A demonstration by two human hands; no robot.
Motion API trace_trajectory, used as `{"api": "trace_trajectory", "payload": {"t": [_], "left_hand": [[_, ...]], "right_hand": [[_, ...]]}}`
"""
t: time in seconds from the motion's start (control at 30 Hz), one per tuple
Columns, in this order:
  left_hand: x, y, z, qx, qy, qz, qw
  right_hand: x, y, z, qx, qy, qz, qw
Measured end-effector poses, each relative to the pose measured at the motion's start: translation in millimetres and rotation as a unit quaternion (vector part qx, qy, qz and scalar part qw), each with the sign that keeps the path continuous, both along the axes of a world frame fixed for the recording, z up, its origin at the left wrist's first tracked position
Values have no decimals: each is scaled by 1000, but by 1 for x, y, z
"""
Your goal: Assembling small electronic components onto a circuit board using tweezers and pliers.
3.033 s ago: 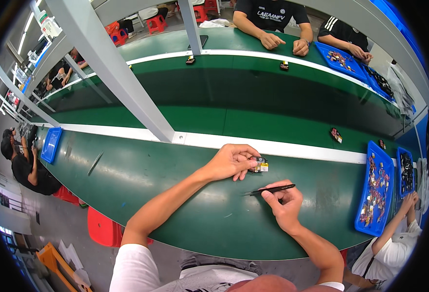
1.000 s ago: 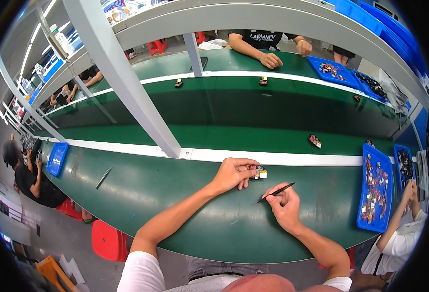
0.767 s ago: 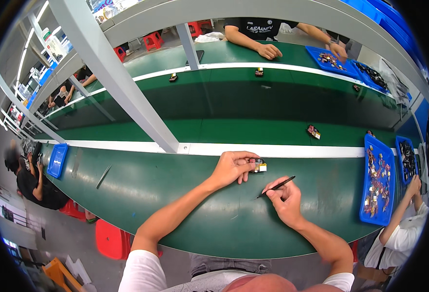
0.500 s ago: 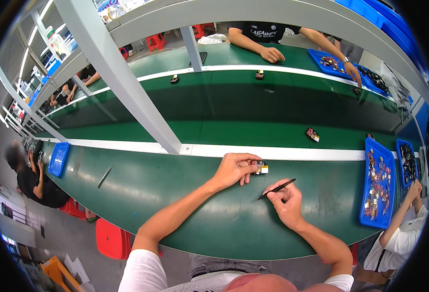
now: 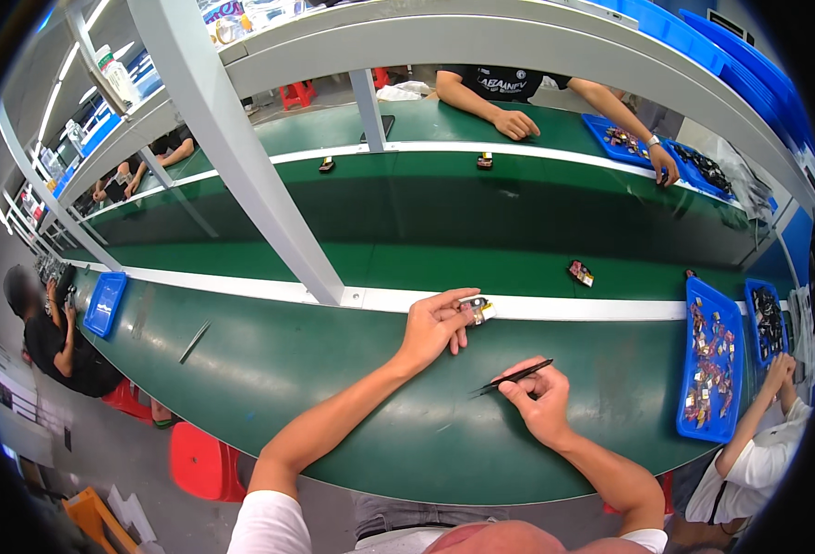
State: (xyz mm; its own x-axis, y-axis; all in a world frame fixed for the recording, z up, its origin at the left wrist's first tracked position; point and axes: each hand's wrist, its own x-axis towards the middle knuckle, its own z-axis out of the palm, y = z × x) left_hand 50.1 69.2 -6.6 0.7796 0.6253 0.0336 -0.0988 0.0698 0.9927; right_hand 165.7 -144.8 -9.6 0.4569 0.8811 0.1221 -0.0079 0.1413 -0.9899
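Note:
Between the thumb and fingers of my left hand (image 5: pixel 432 328) is a small electronic module (image 5: pixel 479 310) with black, yellow and white parts. It is held over the near edge of the white rail. My right hand (image 5: pixel 541 403) grips black tweezers (image 5: pixel 515 373) like a pen. Their slim tips point left over the green bench (image 5: pixel 380 369), apart from the module, with a small gap between them.
Beyond the rail (image 5: pixel 555 307), a green belt carries several small modules, one (image 5: pixel 581 272) fairly near. At right stand a blue tray (image 5: pixel 682 406) of small parts and another blue tray (image 5: pixel 766 319) of black pieces. Metal tweezers (image 5: pixel 195 342) lie left. A grey post (image 5: pixel 269 203) rises ahead. Co-workers sit around.
My left hand has lifted the module forward from the bench to the rail. My right hand's tweezers have shifted slightly, and their tips now show apart. The far co-worker's hand has drawn back from the belt.

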Motion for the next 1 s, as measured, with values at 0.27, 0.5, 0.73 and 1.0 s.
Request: {"api": "trace_trajectory", "payload": {"t": [0.27,0.5,0.73,1.0], "left_hand": [[-1,-7,28,-48,-18,85,995],[-10,-29,20,-91,-1,89,992],[-14,-39,15,-65,18,52,996],[-18,-39,9,-46,27,29,998]], "right_hand": [[1,4,-3,25,-26,-14,999],[-1,3,1,27,-44,-23,998],[-1,2,-2,26,-41,-12,999],[-3,2,9,11,-32,7,999]]}}
